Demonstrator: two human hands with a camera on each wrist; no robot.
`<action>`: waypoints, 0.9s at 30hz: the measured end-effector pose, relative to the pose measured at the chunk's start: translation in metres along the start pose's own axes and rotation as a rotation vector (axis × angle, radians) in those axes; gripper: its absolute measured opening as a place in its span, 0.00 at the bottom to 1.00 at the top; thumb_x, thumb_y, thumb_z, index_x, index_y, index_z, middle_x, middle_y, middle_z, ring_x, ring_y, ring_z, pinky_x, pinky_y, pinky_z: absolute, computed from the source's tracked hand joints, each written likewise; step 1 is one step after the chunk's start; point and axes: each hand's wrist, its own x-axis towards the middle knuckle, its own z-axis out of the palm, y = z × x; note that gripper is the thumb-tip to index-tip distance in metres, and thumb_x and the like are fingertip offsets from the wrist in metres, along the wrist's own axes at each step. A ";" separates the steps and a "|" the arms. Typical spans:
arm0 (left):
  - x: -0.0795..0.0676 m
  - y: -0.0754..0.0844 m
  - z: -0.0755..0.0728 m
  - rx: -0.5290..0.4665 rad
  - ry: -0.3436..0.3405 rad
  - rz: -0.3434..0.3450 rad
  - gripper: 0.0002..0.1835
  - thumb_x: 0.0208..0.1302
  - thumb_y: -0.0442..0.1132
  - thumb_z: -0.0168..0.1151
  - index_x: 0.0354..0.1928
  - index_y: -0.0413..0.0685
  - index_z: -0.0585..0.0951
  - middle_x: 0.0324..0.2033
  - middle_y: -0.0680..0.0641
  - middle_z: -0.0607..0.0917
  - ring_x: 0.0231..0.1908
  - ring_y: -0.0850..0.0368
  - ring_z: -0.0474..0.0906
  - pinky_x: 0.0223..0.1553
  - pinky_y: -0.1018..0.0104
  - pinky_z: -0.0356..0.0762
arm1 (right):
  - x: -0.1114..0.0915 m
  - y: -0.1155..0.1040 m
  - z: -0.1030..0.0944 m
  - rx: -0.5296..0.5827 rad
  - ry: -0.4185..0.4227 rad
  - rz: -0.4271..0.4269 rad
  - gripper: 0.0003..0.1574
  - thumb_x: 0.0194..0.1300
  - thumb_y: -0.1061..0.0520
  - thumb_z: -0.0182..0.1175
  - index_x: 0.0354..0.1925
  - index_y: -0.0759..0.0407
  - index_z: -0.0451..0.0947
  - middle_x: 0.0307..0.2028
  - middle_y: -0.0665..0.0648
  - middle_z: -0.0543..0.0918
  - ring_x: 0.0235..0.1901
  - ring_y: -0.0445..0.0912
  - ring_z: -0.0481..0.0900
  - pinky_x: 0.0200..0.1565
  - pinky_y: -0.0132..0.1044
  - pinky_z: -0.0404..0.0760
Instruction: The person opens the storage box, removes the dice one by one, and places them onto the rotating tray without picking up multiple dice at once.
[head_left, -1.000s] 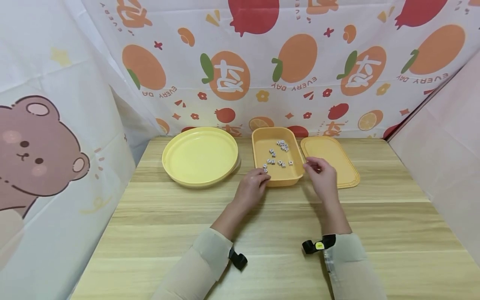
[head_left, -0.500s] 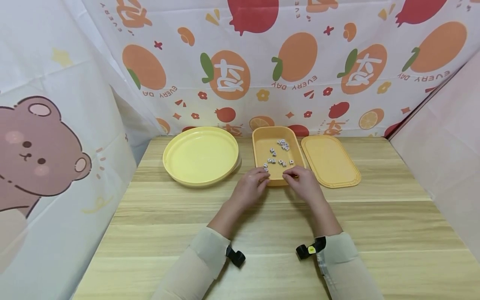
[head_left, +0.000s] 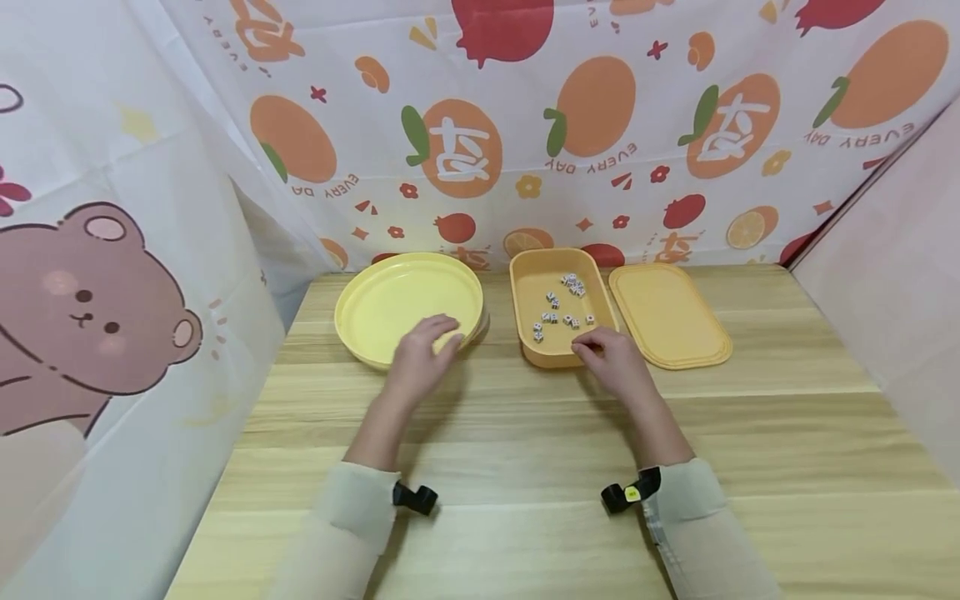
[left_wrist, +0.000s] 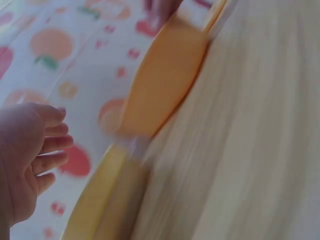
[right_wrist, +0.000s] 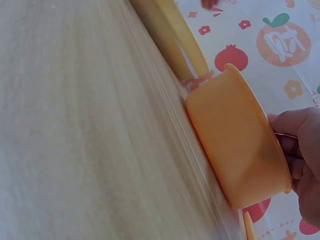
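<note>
An orange rectangular plastic container stands at the back of the table with several white dice scattered in it. My right hand is at its front right rim; in the right wrist view the thumb meets the rim, and curled fingers show just beyond it. To the left lies a round yellow tray. My left hand hovers over its front right edge, fingers loosely bent and nothing in them. The left wrist view shows this hand with its fingers apart.
A flat orange lid lies right of the container. Behind everything hangs a fruit-print cloth, and a bear-print cloth closes off the left side. The wooden table stretches toward me.
My right hand has gone from the container's right rim to its front rim. My left hand has let go of the container's front left corner and moved left to the yellow tray.
</note>
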 end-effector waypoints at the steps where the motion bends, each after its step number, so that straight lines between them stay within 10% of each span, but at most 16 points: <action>1: -0.002 -0.008 -0.009 0.005 0.012 -0.029 0.17 0.67 0.41 0.63 0.53 0.38 0.82 0.56 0.40 0.82 0.60 0.43 0.76 0.66 0.49 0.71 | 0.001 0.000 0.000 -0.003 0.001 -0.003 0.08 0.67 0.55 0.65 0.39 0.57 0.86 0.36 0.55 0.87 0.38 0.49 0.84 0.43 0.46 0.83; 11: -0.027 -0.072 -0.073 0.075 0.013 -0.245 0.21 0.71 0.50 0.58 0.54 0.40 0.82 0.60 0.41 0.79 0.60 0.41 0.75 0.56 0.43 0.77 | 0.003 -0.001 0.000 0.004 -0.013 0.018 0.09 0.68 0.54 0.64 0.40 0.57 0.86 0.38 0.55 0.87 0.40 0.50 0.84 0.45 0.47 0.83; 22: -0.037 -0.090 -0.072 0.098 -0.037 -0.182 0.10 0.67 0.42 0.64 0.35 0.43 0.87 0.45 0.40 0.87 0.49 0.43 0.82 0.48 0.47 0.82 | -0.004 -0.003 0.003 -0.003 -0.017 0.037 0.08 0.67 0.55 0.64 0.40 0.57 0.86 0.38 0.55 0.88 0.41 0.50 0.84 0.45 0.47 0.84; 27: -0.039 -0.094 -0.071 0.097 -0.013 -0.166 0.09 0.66 0.40 0.65 0.32 0.43 0.87 0.40 0.40 0.88 0.47 0.42 0.83 0.65 0.46 0.71 | 0.001 -0.005 0.004 -0.009 -0.023 0.007 0.07 0.66 0.56 0.65 0.40 0.58 0.86 0.38 0.57 0.88 0.40 0.50 0.85 0.44 0.47 0.85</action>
